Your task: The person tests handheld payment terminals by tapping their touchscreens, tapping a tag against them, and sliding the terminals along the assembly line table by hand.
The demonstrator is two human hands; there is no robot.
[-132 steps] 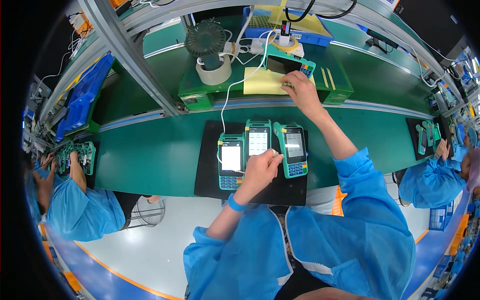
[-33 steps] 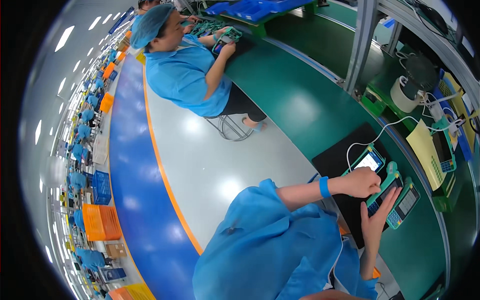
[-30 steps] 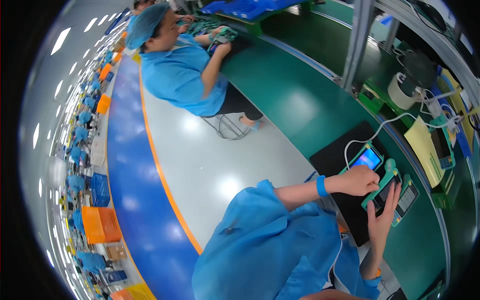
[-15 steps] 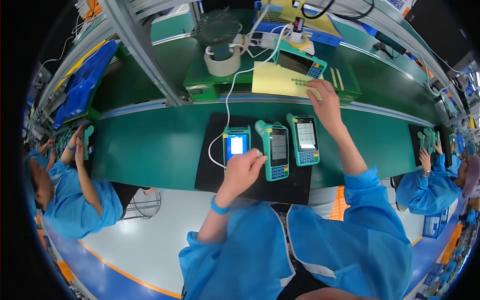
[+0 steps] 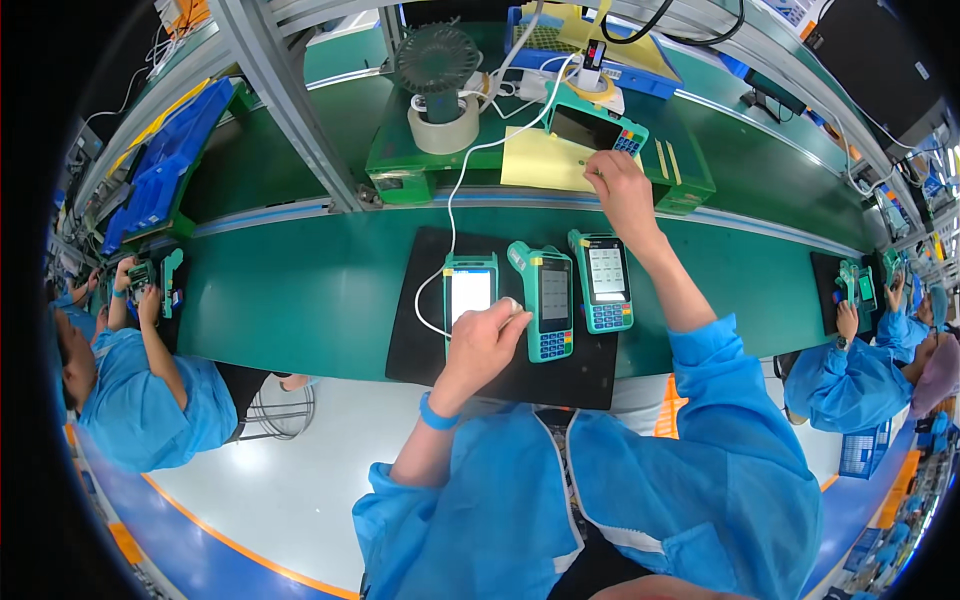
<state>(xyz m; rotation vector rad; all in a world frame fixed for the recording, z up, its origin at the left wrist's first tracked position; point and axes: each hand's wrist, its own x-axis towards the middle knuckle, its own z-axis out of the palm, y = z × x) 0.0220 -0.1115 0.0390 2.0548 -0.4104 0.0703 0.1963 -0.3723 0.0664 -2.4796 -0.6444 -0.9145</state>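
Note:
My left hand (image 5: 482, 348) is closed over the lower part of a green card payment terminal (image 5: 471, 288), whose screen is lit white. A small whitish thing shows at its fingertips, too small to name. Right of it stand a second payment terminal (image 5: 555, 300) with a dim grey screen and a third payment terminal (image 5: 606, 280) with a lit screen. Farther back, my right hand (image 5: 622, 195) is pinched over the right edge of a yellow sheet (image 5: 540, 165); what its fingertips hold, if anything, cannot be made out.
The terminals lie on a black mat (image 5: 405, 350). A white cable (image 5: 457, 195) reaches the left one. On the green raised shelf are a small fan (image 5: 437, 60), a tape roll (image 5: 443, 130) and another payment terminal (image 5: 590, 125). Co-workers in blue sit at both sides.
The left terminal's screen has turned from blue with a white box to mostly white. My right hand has shifted slightly left over the yellow sheet, covering the green dots. My left hand stays put.

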